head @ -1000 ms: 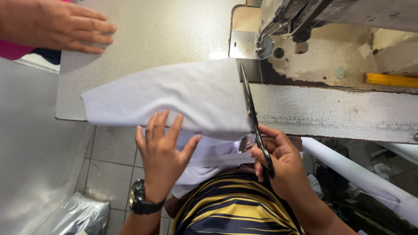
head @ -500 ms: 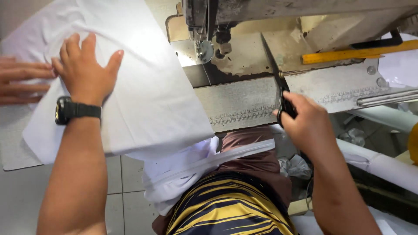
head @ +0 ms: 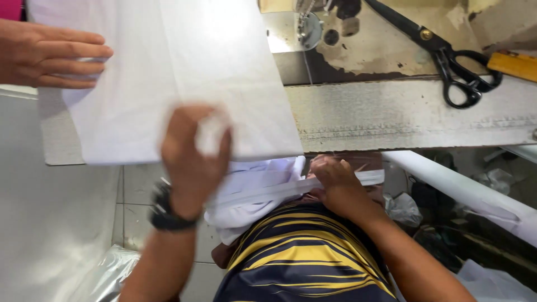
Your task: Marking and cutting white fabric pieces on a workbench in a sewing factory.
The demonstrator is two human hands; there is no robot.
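While the left hand [head: 193, 154] pinches the white cloth [head: 184, 72] at its near edge, right-hand fingers [head: 330, 170] grip a white strip [head: 291, 187].

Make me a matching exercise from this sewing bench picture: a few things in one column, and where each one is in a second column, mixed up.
Things:
1. black scissors
2. left hand
3. right hand
4. co-worker's hand

Places:
A. on a narrow white strip below the table edge
B. lying on the machine bed at top right
C. at the left edge of the white cloth
D. at the near edge of the white cloth, wristwatch on the wrist

Pairs: 1-B, 2-D, 3-A, 4-C
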